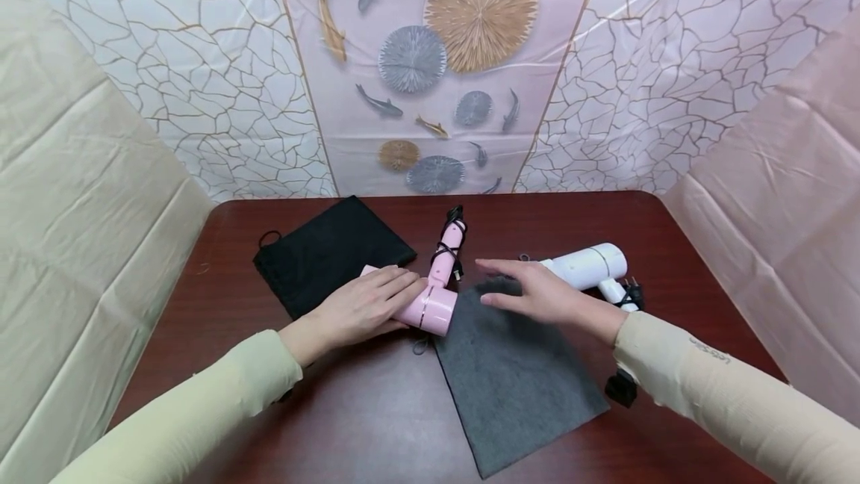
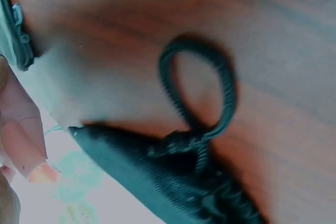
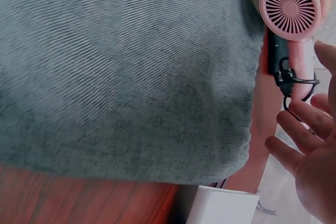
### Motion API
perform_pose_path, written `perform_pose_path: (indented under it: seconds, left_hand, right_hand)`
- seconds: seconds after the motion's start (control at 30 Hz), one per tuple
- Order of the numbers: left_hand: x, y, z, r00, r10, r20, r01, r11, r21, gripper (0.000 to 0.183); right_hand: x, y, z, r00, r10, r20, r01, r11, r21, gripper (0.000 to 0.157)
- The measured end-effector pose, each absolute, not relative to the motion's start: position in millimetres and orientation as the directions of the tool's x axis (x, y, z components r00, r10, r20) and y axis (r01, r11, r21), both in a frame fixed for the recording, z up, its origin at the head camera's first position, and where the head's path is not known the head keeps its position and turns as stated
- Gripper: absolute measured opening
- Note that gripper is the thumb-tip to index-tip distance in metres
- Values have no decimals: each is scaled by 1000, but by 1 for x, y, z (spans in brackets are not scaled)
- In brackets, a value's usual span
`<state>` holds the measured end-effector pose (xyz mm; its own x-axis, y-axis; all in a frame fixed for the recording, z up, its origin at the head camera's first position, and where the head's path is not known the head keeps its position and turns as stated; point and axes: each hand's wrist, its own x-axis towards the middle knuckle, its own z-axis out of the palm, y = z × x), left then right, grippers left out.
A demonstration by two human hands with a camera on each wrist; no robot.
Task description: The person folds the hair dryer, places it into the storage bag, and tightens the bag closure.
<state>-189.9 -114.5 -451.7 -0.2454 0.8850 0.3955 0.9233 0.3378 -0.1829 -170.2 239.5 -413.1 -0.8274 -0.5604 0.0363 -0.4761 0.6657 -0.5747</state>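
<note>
My left hand [image 1: 366, 305] lies over the barrel of a pink hair dryer [image 1: 440, 311], fingers curled round it. The dryer's handle points to the back, with its black cord wound about it; its round vented end shows in the right wrist view. Over the far end of a grey drawstring pouch [image 1: 517, 372] hovers my right hand [image 1: 537, 291], fingers extended and holding nothing. In the left wrist view, only some left fingertips [image 2: 44, 173] appear at the edge, near the black cord loop [image 2: 197, 87] of a pouch.
A black drawstring pouch [image 1: 336, 252] lies flat at the back left, close to the left hand. Behind the right forearm is a white hair dryer [image 1: 591, 266] with its black plug [image 1: 633, 293]. The dark red table [image 1: 376, 424] ends at a patterned backdrop, with cloth walls on both sides.
</note>
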Motion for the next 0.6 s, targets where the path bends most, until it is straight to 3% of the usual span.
perform_pose_path:
  seconds: [0.2, 0.43, 0.6]
  left_hand:
    - [-190, -109, -435, -227, 874, 429, 901, 356, -248, 74]
    - [-187, -104, -423, -261, 850, 457, 907, 379, -186, 75]
    - [-182, -96, -418, -248, 849, 467, 911, 369, -186, 74]
  right_hand:
    - [-179, 232, -413, -881, -467, 73, -371, 587, -720, 72]
    - [-195, 215, -411, -937, -349, 26, -198, 468, -861, 81]
    - [-206, 202, -413, -952, -305, -9, -107, 362, -926, 80]
